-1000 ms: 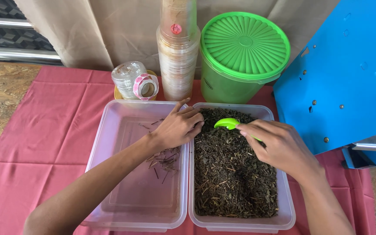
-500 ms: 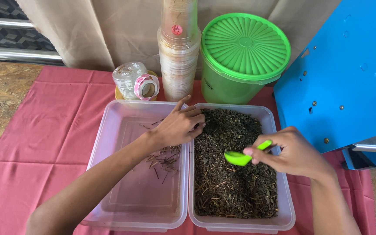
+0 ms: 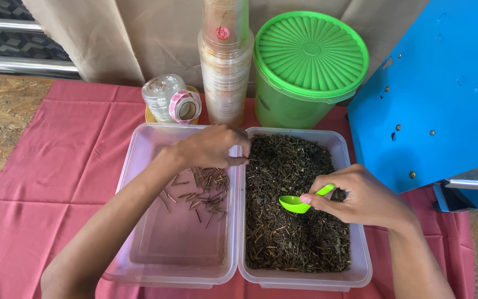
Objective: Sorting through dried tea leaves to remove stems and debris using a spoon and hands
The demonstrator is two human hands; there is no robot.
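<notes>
Our right hand (image 3: 360,199) pinches a green scoop (image 3: 301,202) by its handle, the bowl pointing left, low over the dried leaves (image 3: 294,194) in the right tray (image 3: 360,266). Our left hand (image 3: 211,147) sits at the shared rims, fingers (image 3: 239,155) pinched on the leaves' near edge. Picked stems (image 3: 203,185) lie just below it in the left tray (image 3: 134,166).

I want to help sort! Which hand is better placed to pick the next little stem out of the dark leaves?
Probably the left hand: its fingertips pinch at the dried leaves beside the tray holding the picked stems. The right hand is busy holding the green scoop.
</notes>
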